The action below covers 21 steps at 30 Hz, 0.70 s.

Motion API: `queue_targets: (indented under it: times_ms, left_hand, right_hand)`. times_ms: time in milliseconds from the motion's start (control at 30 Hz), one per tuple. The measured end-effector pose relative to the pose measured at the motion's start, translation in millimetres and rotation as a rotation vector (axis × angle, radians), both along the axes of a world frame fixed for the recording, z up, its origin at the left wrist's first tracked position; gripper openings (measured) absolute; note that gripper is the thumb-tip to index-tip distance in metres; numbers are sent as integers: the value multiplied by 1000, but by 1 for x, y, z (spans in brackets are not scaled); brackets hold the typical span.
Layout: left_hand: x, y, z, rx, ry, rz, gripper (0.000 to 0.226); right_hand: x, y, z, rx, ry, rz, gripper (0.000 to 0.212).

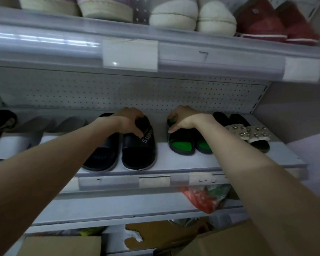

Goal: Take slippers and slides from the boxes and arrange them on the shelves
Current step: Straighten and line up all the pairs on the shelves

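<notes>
A: Handling of the slides?
B: Judged light, rubbery, a little flexible, not fragile; best taken at the heel rim. The black "Supe" slide [139, 150] is gripped at its heel by the left hand [129, 120]. The green-soled slide [181, 144] is gripped likewise by the right hand [183, 119].
A: Location, heading?
B: Both are seated on the middle shelf [163, 157]. Long axes run 12–6, toes at 6 o'clock.

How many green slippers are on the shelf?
2. The left green slipper lies on the middle shelf, gripped by the right hand; the right green slipper sits beside it, partly hidden by the forearm. Others may be hidden.
</notes>
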State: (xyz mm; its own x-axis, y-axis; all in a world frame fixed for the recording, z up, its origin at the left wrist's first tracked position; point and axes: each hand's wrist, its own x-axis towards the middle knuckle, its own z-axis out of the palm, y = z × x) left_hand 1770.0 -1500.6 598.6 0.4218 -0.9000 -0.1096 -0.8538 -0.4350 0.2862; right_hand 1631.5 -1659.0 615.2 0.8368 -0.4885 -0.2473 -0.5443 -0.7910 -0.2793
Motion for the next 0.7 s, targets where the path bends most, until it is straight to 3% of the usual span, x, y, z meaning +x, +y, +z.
queue_targets:
  times_ms: [233,500,700]
  left_hand:
    - [36,63,-16,1,-3,45,86]
    - [57,95,-32,15,10,81,103]
    - [64,101,-44,-75,16,93,93]
  right_hand:
    - [33,54,-19,48,41,-9,75]
    - [49,79,-36,62,5,-27,97]
    - [50,87,-51,68,-32,-17,102]
